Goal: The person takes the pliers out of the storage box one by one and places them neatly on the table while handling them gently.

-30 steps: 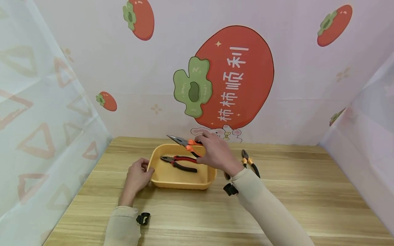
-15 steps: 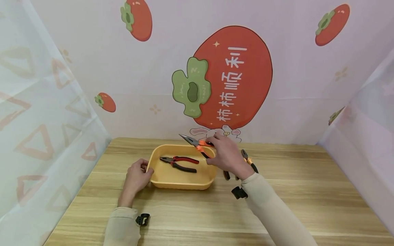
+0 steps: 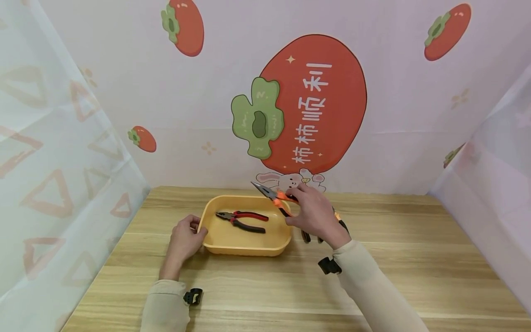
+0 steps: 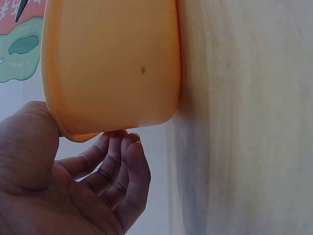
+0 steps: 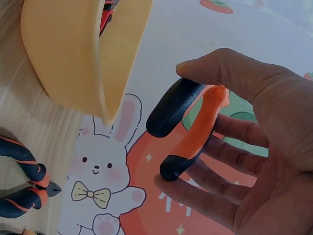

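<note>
My left hand [image 3: 184,237] grips the left end of a yellow plastic tray [image 3: 244,251], thumb at the rim and fingers against the outside wall in the left wrist view. Inside the tray lies a pair of pliers [image 3: 233,217] with one red and one black handle. My right hand [image 3: 313,212] holds needle-nose pliers [image 3: 277,199] by their orange-and-black handles, raised over the tray's right end with the tip aimed up and left. In the right wrist view, thumb and fingers lie around the splayed handles [image 5: 203,122].
On the wooden table [image 3: 257,290], right of the tray, more orange-and-black pliers [image 3: 341,222] lie partly hidden by my right hand. Stubby-nosed pliers [image 5: 41,186] show beside the tray in the right wrist view. A printed cloth [image 3: 199,161] stands behind the table.
My right hand has moved right with the needle-nose pliers, from above the tray's middle to its right end. The left hand and tray have stayed in place.
</note>
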### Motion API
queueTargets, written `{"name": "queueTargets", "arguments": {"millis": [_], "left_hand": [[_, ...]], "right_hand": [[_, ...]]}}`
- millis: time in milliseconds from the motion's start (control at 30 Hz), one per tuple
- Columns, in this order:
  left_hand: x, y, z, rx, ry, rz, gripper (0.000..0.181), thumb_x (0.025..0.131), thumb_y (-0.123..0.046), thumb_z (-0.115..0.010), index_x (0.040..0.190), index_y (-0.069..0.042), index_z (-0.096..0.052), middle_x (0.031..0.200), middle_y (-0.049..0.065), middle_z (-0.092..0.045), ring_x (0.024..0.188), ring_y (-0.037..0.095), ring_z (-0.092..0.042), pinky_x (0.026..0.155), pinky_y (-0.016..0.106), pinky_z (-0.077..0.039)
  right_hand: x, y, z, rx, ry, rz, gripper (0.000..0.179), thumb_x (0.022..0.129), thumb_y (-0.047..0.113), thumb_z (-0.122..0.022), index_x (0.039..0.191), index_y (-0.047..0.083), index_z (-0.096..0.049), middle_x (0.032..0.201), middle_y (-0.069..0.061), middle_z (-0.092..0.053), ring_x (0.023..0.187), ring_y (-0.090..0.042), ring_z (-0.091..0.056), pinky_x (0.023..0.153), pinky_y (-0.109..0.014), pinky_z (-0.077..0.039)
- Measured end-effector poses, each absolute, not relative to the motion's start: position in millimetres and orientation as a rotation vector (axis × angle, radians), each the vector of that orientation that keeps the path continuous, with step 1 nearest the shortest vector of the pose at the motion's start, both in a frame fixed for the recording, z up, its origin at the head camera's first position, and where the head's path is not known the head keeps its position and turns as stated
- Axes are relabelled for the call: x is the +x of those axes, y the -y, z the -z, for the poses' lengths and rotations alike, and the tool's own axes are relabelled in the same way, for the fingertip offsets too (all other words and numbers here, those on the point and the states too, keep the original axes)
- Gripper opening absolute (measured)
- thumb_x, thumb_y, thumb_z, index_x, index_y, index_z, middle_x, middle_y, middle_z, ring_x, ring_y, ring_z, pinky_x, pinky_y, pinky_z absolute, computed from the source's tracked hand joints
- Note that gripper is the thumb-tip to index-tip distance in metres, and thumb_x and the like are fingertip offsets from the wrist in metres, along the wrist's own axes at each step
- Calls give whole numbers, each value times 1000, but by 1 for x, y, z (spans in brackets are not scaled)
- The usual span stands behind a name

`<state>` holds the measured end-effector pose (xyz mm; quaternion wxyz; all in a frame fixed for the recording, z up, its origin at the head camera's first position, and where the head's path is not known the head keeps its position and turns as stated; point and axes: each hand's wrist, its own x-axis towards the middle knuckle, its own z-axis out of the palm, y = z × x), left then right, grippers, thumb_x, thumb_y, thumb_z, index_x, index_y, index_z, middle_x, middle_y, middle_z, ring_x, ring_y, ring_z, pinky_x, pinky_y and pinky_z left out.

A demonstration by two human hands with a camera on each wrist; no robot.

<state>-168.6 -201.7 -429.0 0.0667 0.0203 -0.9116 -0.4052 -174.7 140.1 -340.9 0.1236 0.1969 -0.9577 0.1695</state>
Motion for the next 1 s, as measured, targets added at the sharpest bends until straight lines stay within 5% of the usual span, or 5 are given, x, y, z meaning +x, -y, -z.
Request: {"name": "queueTargets", "arguments": {"millis": [1000], "left_hand": [[-171, 202, 430, 49, 2738, 1206, 22, 90, -7, -64, 109, 5, -66, 89, 14, -64, 81, 26, -62, 67, 33, -48]], "right_hand": [[-168, -161, 346, 517, 2766, -567, 56, 70, 26, -91, 119, 10, -70, 88, -2, -54, 71, -17, -48, 58, -33, -41]]}}
